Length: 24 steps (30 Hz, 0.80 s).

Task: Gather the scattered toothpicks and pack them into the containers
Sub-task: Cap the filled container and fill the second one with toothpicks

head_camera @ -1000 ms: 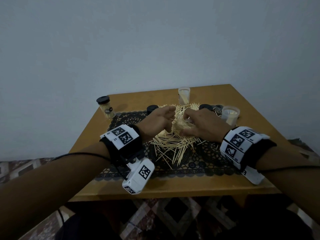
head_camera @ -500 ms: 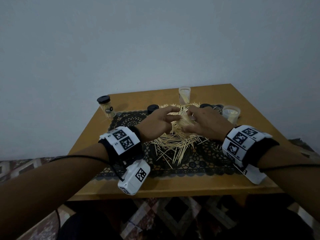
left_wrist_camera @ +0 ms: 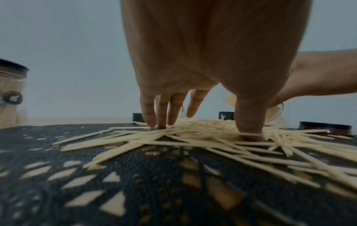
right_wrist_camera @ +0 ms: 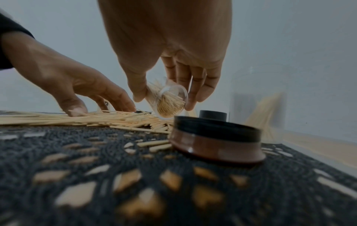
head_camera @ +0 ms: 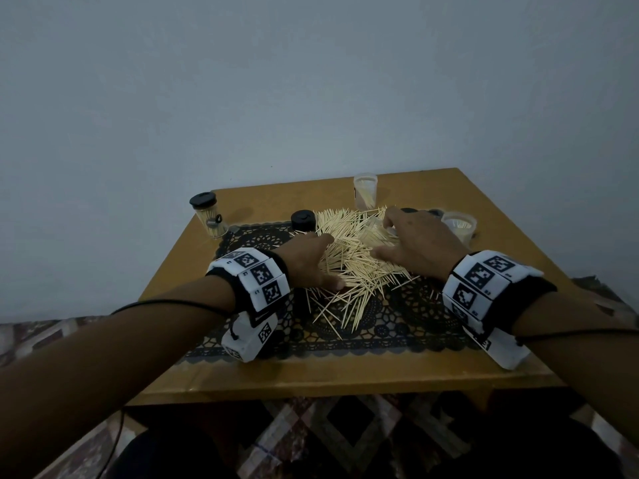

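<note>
L hand lies flat on the toothpick pile, fingers straight, tips pressing into the sticks, thumb down on them too; it grasps nothing. R hand grips a small clear container btwn thumb and fingers, tilted on its side just above the pile's far right part, toothpicks packed inside. Pile is spread over the middle of the black lace mat on the wooden table. 2 open clear containers w/ toothpicks stand at the back and right. A capped jar stands back left. Black lid lies on the mat near the R hand; another behind the L hand.
</note>
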Available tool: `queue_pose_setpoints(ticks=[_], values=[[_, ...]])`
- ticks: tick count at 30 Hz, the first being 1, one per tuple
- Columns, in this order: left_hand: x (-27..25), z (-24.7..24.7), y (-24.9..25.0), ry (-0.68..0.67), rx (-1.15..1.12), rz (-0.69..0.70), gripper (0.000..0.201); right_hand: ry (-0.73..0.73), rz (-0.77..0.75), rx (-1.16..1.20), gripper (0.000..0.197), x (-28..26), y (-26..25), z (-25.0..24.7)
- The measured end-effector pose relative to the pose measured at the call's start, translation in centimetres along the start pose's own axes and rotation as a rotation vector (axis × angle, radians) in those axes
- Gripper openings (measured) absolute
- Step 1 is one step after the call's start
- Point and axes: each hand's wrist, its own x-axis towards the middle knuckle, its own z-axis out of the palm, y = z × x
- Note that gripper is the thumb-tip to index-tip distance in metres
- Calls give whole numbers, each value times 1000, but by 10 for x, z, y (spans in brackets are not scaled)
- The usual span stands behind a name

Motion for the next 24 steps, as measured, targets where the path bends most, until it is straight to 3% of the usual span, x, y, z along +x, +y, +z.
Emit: queue_pose_setpoints(ticks=[10,24], values=[[6,1,-12,183,9,98,40,-7,-6,3,52,2,1,2],[1,1,-17,257,47,177,16,-41,-17,11,52,0,-5,3]])
